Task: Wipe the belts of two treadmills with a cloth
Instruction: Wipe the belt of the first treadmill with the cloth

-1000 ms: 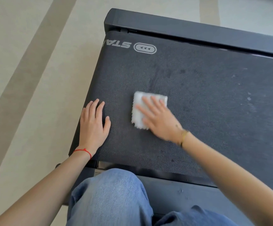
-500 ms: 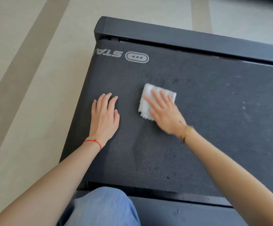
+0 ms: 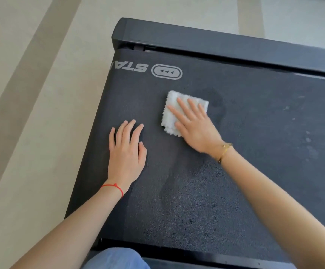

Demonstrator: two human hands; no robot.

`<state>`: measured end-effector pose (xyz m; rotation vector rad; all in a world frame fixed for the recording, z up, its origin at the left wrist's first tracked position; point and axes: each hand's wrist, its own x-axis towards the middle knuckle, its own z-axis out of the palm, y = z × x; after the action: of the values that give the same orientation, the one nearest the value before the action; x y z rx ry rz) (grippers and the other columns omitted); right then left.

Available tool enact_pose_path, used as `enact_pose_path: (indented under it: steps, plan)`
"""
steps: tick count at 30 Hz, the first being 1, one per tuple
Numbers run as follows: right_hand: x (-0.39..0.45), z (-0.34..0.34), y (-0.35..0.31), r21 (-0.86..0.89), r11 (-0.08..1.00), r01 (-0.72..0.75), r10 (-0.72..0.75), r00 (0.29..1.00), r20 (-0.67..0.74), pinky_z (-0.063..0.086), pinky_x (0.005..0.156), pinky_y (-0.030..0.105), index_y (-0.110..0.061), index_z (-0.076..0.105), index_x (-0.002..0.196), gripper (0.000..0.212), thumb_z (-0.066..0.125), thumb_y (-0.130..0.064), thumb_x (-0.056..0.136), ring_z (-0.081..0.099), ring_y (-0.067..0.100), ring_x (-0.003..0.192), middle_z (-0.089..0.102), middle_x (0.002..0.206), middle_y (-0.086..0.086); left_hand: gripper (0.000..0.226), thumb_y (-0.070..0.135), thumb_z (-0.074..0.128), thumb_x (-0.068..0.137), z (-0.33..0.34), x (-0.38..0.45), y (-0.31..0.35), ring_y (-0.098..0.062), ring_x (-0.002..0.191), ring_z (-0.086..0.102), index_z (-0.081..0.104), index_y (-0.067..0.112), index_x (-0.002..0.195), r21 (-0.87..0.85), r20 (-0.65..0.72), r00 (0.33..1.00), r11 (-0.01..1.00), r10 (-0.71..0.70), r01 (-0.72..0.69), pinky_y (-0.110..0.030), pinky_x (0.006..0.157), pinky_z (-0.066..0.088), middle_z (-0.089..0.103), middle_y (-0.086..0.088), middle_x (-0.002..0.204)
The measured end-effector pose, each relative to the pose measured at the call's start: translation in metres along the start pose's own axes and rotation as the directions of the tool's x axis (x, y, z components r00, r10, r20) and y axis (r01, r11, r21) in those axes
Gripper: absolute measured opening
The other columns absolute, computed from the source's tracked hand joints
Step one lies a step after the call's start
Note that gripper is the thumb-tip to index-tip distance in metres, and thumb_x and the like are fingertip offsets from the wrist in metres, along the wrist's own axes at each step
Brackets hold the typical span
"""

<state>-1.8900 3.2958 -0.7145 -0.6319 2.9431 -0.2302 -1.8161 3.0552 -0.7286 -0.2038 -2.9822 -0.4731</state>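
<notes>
Fingers of your right hand lie straight and spread, pressing flat on the white cloth; nothing is gripped, the palm simply pins the cloth to the treadmill belt. Your left hand rests just beside it, also flat on the belt, fingers extended and slightly fanned, holding nothing and not touching the cloth. A red string bracelet circles your left wrist and a thin gold bracelet your right. The cloth sits toward the left part of the belt, below the printed arrow logo and the partial lettering beside it. A darker smear marks the belt just right of the cloth, and pale specks dot the surface farther right. The black end cover runs across the far edge of the belt. Your knee in blue jeans shows at the bottom edge, and pale striped floor lies to the left.
</notes>
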Motion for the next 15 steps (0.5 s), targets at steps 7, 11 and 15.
enact_pose_path:
  steps: [7, 11, 15]
  plan:
    - [0.107, -0.029, 0.055, 0.107, 0.886, -0.452, 0.452, 0.892, 0.024, -0.008, 0.120, 0.054, -0.031, 0.006, 0.158, 0.055, 0.018, -0.040, 0.106, -0.006, 0.042, 0.150, -0.003, 0.166, 0.008, 0.046, 0.020, 0.041, 0.099, 0.002, 0.001, 0.005, -0.032, 0.145, 0.035, 0.049, 0.012, 0.143, 0.028, 0.003, 1.000, 0.999, -0.022, 0.022, -0.058, 0.122, 0.020, 0.044, -0.012, 0.152]
    - [0.096, -0.013, -0.005, -0.038, 0.991, -0.128, 0.128, 0.992, 0.006, 0.000, 0.119, 0.058, -0.025, 0.008, 0.159, 0.054, 0.021, -0.034, 0.107, 0.001, 0.045, 0.149, 0.004, 0.166, 0.009, 0.048, 0.020, 0.037, 0.096, 0.001, 0.001, 0.006, -0.033, 0.143, 0.038, 0.051, 0.011, 0.142, 0.036, -0.024, 1.000, 0.999, -0.009, 0.010, -0.058, 0.121, 0.022, 0.046, -0.012, 0.150]
    - [0.052, -0.006, -0.007, 0.012, 0.998, 0.065, -0.065, 0.998, 0.013, 0.001, 0.122, 0.050, -0.033, 0.012, 0.157, 0.052, 0.022, -0.038, 0.107, 0.004, 0.034, 0.152, 0.009, 0.166, 0.002, 0.050, 0.021, 0.036, 0.097, 0.001, -0.001, 0.004, -0.033, 0.144, 0.037, 0.049, 0.011, 0.144, 0.041, -0.018, 1.000, 0.999, 0.005, -0.005, -0.057, 0.121, 0.021, 0.045, -0.012, 0.151]
